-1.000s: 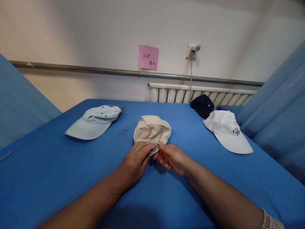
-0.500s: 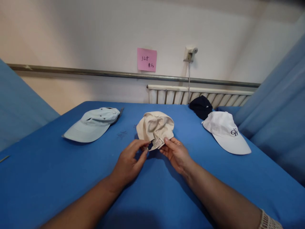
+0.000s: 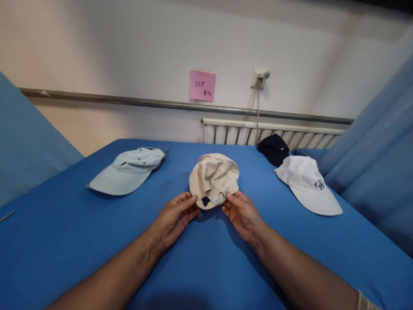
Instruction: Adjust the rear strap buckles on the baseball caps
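Note:
A beige cap (image 3: 215,170) is in the middle of the blue-covered table (image 3: 193,267), its back edge toward me. Its crown is creased, and a metal strap buckle (image 3: 219,199) shows at the rear opening. My left hand (image 3: 176,217) pinches the left side of the back edge, thumb on top and fingers beneath. On the other side of the buckle, my right hand (image 3: 242,214) pinches the edge in the same way. The cap's brim is hidden from view.
A pale blue cap (image 3: 127,171) lies to the left. On the right are a white cap (image 3: 308,183) with dark letters and a navy cap (image 3: 274,148) behind it. Blue curtains (image 3: 380,150) hang at both sides; a radiator (image 3: 245,133) stands along the wall.
My left hand has shifted its grip from near the strap to the cap's left back edge. The strap end now lies flatter by the buckle. The view has shifted slightly.

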`<state>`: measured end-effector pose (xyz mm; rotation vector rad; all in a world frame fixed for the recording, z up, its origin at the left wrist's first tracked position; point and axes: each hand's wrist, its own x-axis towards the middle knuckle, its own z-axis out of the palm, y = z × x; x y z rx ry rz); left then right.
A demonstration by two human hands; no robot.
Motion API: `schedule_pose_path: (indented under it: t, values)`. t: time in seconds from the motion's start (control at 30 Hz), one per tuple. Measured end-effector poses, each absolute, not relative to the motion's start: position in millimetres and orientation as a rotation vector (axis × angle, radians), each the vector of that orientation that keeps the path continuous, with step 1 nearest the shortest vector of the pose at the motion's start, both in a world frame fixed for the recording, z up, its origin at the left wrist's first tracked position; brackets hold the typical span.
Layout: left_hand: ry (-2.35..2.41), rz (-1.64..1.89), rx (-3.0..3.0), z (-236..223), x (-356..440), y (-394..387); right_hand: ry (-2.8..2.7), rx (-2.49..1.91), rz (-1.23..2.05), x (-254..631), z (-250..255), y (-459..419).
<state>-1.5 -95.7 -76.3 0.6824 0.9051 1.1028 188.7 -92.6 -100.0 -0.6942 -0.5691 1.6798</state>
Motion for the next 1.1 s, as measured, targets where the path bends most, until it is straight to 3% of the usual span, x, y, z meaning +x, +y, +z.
schedule_pose_path:
  t: [0.37,0.83,1.1]
  values:
    - [0.614,1.142,0.356,-66,-9,-89,-0.495,-0.588,1.811,190,-99,-92]
    - [0.711,1.097,0.298,-72,-8,-87,-0.686,-0.539,1.832,191,-102,-95]
    - [0.787,1.073,0.354,-76,-15,-85,-0.391,-0.536,1.855,196,-105,-87]
